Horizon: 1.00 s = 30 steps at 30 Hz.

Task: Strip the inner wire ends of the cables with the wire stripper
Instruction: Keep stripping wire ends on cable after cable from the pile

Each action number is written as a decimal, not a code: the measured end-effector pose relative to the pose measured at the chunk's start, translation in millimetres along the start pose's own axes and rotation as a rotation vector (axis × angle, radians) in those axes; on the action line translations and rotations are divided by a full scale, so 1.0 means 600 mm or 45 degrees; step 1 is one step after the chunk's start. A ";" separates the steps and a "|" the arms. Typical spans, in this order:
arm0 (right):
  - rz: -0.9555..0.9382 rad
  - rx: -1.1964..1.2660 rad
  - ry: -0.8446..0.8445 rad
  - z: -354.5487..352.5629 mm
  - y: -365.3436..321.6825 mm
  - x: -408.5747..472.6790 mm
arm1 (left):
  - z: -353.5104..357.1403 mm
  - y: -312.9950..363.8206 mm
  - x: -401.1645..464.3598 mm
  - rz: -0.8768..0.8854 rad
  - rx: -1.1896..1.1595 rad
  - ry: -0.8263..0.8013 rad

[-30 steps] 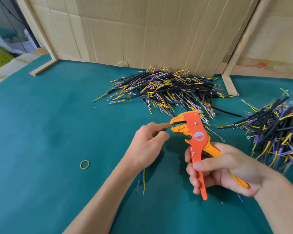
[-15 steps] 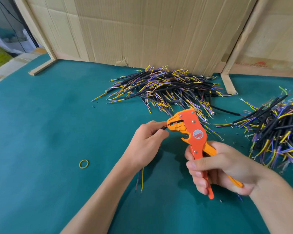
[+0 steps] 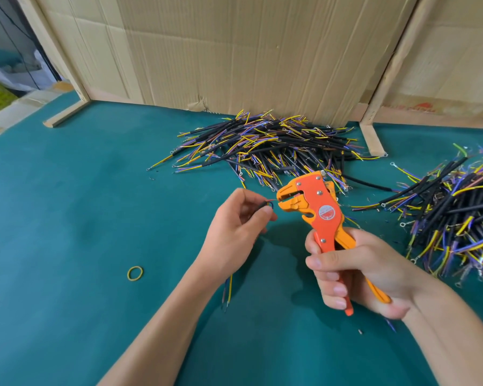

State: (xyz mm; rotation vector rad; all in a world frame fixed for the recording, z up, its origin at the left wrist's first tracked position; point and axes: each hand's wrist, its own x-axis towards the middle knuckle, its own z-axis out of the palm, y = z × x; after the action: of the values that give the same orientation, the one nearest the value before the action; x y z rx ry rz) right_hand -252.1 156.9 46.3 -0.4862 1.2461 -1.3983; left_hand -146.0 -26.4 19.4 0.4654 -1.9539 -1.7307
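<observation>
Both forearms reach in from the bottom edge above the green table (image 3: 67,218). The right hand (image 3: 354,271) is clenched round the handles of the orange wire stripper (image 3: 317,207), whose long axis runs up and left, its head pointing left with jaws slightly parted. The left hand (image 3: 234,224) pinches a black cable (image 3: 262,205); its coloured wire ends point right, seemingly just short of the jaws.
</observation>
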 end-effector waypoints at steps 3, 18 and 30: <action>-0.007 0.026 -0.043 -0.003 0.001 0.001 | 0.000 -0.005 0.001 0.047 0.071 0.034; -0.015 -0.123 -0.078 -0.005 0.006 0.001 | -0.004 -0.007 0.003 0.116 0.344 0.179; 0.022 -0.168 -0.061 -0.001 0.004 0.002 | 0.001 -0.001 -0.004 0.176 0.516 0.283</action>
State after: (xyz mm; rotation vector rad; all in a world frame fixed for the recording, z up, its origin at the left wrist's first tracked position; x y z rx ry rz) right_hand -251.8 156.9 43.4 -0.5947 1.3058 -1.2876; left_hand -144.3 -24.3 18.5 0.6160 -2.1153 -1.1442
